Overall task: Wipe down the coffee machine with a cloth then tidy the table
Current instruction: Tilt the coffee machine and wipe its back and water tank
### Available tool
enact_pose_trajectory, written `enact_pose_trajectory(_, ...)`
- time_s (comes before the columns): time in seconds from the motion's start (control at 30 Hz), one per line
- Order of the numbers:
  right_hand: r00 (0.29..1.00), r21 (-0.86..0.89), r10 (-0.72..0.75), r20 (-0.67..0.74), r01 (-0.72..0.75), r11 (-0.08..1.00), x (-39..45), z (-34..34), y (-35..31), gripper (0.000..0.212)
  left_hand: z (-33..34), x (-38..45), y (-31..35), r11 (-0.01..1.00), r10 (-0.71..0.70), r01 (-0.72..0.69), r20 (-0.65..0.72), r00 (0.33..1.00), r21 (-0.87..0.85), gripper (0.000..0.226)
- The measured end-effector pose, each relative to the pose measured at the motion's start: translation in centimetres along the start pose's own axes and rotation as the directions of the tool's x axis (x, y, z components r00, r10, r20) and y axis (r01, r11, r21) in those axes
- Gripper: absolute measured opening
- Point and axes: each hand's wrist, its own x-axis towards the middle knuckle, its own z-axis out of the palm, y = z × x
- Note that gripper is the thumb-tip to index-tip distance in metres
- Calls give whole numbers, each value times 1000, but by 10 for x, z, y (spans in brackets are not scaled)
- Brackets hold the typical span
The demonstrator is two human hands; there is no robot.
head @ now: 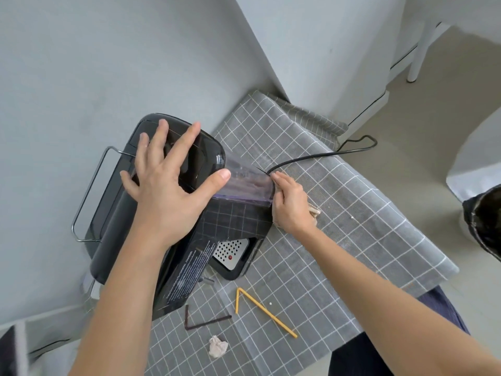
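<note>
I see the coffee machine (173,213): a glossy black unit with a rounded lid, a clear water tank at its 3 o'clock side, a chrome wire handle at 9 o'clock and a perforated metal drip grille at 5 o'clock. It stands at the surface's (352,240) 9 o'clock edge. Its black cord (320,156) trails toward 2 o'clock. I cannot make out a cloth.
</note>
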Motion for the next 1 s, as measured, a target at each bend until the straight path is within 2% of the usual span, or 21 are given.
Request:
enact_pose_trajectory(0.33,984,47,55,-172,-48,998,-25,27,4,41,0,1,1,1000,-4,4,4,1000,9,75)
enact_pose_trajectory(0.53,973,81,73,-219,-56,995,-35,36,4,43,0,1,1,1000,-6,6,2,1000,17,74)
enact_pose_trajectory(0.9,990,33,39,-139,-35,999,-63,41,7,49,2,0,0,1000,-4,5,-6,1000,14,73)
enact_pose_trajectory(1.0,997,-37,-41,-69,39,999,-63,29,9,43,2,1,-1,1000,-3,3,-9,1000,5,72)
